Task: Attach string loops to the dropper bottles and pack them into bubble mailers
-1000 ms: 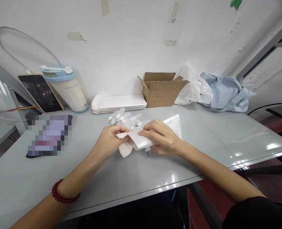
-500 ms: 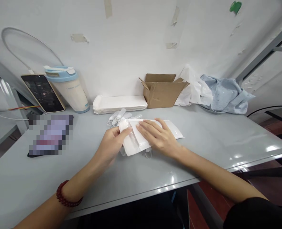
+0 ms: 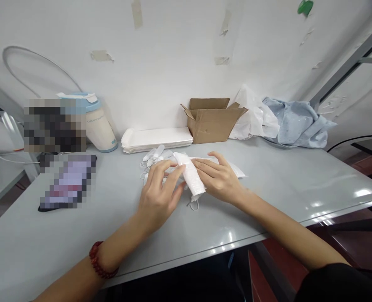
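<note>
A white bubble mailer (image 3: 192, 178) lies in front of me with its left end folded up and over. My left hand (image 3: 161, 191) pinches the folded end, fingertips at its left side and thumb near the bottom. My right hand (image 3: 219, 178) rests on the mailer just right of the fold, fingers stretched out and lying flat. Part of the mailer is hidden under that hand; its right end (image 3: 237, 169) shows beyond. Behind my left fingers lies a cluster of small translucent white pieces with loops (image 3: 154, 154). One loop (image 3: 194, 205) peeks out below the mailer.
A stack of white mailers (image 3: 157, 137) lies by the wall, beside an open cardboard box (image 3: 209, 125). Rightward are a white plastic bag (image 3: 253, 119) and a light blue cloth (image 3: 296, 123). At left stand a tumbler (image 3: 100, 130) and a blurred-out dark item; a blurred phone-like object (image 3: 68, 182) lies nearer.
The mailer's left end has gone from lying flat to being folded up towards the right. My left hand has moved right with it. My right hand stays on the mailer.
</note>
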The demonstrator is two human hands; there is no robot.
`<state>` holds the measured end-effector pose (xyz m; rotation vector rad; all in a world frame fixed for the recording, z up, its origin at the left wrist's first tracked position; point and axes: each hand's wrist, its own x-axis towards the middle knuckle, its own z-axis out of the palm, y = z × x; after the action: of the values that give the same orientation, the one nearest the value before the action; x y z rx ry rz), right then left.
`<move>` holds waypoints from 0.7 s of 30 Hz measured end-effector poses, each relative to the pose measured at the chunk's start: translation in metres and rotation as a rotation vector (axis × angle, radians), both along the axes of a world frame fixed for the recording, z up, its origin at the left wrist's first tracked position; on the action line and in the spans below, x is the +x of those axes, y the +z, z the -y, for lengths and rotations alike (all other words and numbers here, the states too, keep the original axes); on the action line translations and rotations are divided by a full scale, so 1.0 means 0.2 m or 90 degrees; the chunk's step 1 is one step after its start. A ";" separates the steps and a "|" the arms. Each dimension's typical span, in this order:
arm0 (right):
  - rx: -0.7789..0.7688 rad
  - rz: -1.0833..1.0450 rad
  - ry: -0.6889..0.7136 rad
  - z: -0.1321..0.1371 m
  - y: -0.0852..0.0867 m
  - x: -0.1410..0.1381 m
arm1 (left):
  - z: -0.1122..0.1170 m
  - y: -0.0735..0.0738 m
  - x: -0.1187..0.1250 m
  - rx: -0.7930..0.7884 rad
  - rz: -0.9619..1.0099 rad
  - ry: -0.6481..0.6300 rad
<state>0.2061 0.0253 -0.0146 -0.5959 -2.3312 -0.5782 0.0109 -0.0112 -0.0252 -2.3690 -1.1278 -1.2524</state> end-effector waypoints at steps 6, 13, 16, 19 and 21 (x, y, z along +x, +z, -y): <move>0.055 -0.027 0.006 -0.06 0.03 0.06 | -0.09 0.11 0.03 0.013 -0.108 -0.037; -0.004 -0.237 -0.171 -0.15 0.12 0.17 | -0.31 0.31 0.29 -0.481 0.160 -0.033; -0.113 -0.139 -0.221 -0.19 0.12 0.23 | -0.41 0.33 0.39 -0.742 0.272 -0.032; -0.270 -0.001 -0.304 -0.25 0.07 0.30 | -0.48 0.31 0.43 -0.794 0.236 0.003; -0.364 0.078 -0.368 -0.29 0.03 0.35 | -0.50 0.28 0.43 -0.810 0.186 0.033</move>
<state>0.2754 0.0833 -0.0090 -1.5661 -2.4312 -0.1779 0.0964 0.0892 0.0315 -2.8702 -2.6513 -0.9746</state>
